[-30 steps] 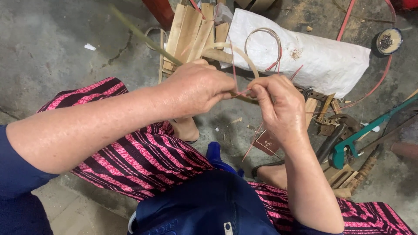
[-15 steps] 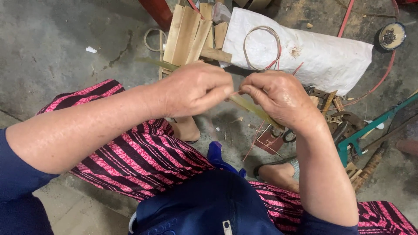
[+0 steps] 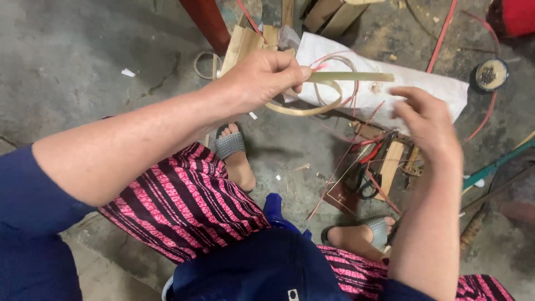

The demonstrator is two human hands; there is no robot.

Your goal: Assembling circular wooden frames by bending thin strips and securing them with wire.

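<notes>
Hands now parting since half second back: right hand (image 3: 426, 125) pulling away toward right of frame, fingers spread wide, blurred, holding nothing. Left hand (image 3: 266, 78) rising to upper centre, pinching green bamboo strip (image 3: 334, 83) between thumb and fingers. Strip curling into loop below hand, free end sticking out rightward over white sack (image 3: 434, 89) lying on concrete floor (image 3: 83, 67). Wood offcuts (image 3: 245, 42) sitting just behind left hand. Pliers with red handles (image 3: 370, 159) lying at centre right.

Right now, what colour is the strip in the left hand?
Pale yellow-green bamboo strip, clearest in the head view.
</notes>
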